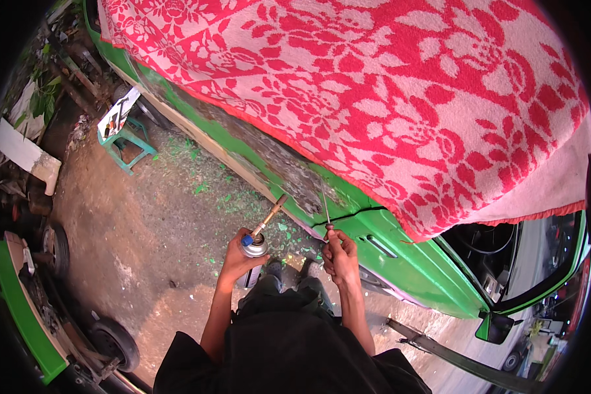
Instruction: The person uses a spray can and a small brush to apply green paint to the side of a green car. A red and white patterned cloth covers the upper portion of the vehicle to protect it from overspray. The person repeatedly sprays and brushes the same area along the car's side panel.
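In the head view, gripped in the left hand (240, 257), thumb and fingers wrapped around the can: a gas torch (259, 247), just beside the scraped side of the green car (440, 282). Brass nozzle (270, 215) slanting up and to the right, aimed toward the car, its long axis running across the car's length rather than along it; blue knob (247, 240) at the nozzle's lower end, farther from the car.

Closed in the right hand (341, 257), near the car's door handle (377, 245): the grip of a thin tool (329, 227), shaft pointing away from the wearer toward the car's bare patch (295, 182), long axis nearly straight up, leaning slightly left. Impossible to tell whether tip and car touch.

Draped over the car: a red and pink flowered towel (348, 98). Strewn on the floor alongside the car: green flakes (200, 189). Beside the car's far upper-left stretch: a teal stool (132, 139), topped with hand tools (117, 119). Across the floor from the car: a loose wheel (115, 341) and a green panel (26, 315).
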The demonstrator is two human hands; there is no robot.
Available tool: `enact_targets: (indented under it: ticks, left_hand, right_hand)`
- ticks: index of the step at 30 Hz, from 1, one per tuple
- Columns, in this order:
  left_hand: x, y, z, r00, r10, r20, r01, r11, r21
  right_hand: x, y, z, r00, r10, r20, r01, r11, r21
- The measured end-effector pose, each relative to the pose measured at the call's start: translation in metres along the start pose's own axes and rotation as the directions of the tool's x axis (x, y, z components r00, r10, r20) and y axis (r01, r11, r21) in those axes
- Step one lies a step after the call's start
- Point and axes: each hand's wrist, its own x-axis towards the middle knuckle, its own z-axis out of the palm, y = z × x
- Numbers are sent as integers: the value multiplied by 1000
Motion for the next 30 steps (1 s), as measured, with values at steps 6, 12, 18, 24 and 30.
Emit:
enact_targets:
  ticks: [6,12,18,24,30]
  left_hand:
    - [-21,-23,-24,998,-38,-58,44,993,108]
    - [-31,-21,-28,990,-92,-111,112,977,184]
    - [-30,-8,-18,995,-64,-81,84,962,260]
    - [-39,-1,-1,991,-35,-128,64,971,230]
    - [-58,7,12,975,-54,-216,72,995,74]
  right_hand:
    - [8,8,-8,1000,-2,31,2,1000,6]
    - [18,13,-21,997,5,81,-7,1000,21]
    - [29,5,-24,995,-53,90,66,987,-148]
    - [73,7,35,982,-58,181,81,989,-126]
    - [49,16,0,983,-1,184,-1,1000,13]
